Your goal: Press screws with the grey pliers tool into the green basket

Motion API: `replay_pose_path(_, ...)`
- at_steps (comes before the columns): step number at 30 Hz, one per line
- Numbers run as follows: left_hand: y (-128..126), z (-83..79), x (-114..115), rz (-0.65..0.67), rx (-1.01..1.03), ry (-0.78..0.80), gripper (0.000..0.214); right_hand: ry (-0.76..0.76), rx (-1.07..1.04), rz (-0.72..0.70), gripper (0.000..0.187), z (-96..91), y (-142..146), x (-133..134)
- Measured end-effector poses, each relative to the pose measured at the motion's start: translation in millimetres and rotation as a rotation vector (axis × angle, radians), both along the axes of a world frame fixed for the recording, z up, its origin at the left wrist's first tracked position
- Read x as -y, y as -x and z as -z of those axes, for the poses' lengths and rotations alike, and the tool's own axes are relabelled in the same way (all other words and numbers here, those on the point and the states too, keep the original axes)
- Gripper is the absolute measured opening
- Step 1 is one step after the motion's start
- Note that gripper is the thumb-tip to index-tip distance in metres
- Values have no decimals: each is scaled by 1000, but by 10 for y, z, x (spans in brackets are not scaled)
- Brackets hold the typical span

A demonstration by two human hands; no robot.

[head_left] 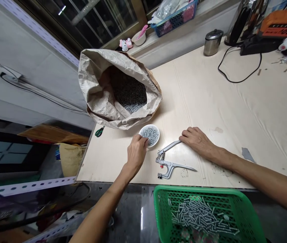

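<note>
- Head view: the left hand is at the near rim of the white bowl, fingertips pressed together – whether on a piece, I cannot tell.
- The right hand has its fingers curled on 1 handle of the grey pliers, on the table – just beside the bowl.
- Metal pieces fill the bowl.

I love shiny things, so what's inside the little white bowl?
The white bowl holds many small silvery metal pieces. Anything beneath the top layer or behind the left hand is covered.
</note>
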State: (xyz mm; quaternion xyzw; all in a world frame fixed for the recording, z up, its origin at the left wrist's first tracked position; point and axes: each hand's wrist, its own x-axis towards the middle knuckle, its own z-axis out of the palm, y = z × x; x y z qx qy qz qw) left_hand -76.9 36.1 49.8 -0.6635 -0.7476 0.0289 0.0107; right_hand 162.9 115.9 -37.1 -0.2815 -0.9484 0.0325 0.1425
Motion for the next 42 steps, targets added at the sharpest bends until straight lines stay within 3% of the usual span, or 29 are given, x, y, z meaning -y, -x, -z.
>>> replay_pose_path(3,53,76,-166,16,-55,67,24,0,-3,0,24,5,5,-1)
replay_pose_path(9,24,136,-199,-35,-58,133,22,10,6,1,20,10,7,-2)
replay_pose_path(16,94,59,-221,-50,172,22,13,26,17,4,21,9,15,-2)
replay_pose_path(19,27,-71,-44,-21,350,-34,12,2,41,1,25,-11,10,-13)
replay_pose_path(22,-87,-141,269,-29,556,103,13,-48,45,-23,31,-73,-14,-22)
replay_pose_path(25,-179,-73,588,-97,700,214,15,-120,-10,-28,34,-174,-43,-14)
replay_pose_path(28,-220,86,799,-153,781,192,17,-233,-50,-18,34,-263,-55,11)
replay_pose_path(33,-234,268,916,-161,768,103,15,-285,-82,-28,31,-293,-54,53)
replay_pose_path(42,-244,265,902,-175,748,166,16,-287,-112,-16,32,-257,-56,65)
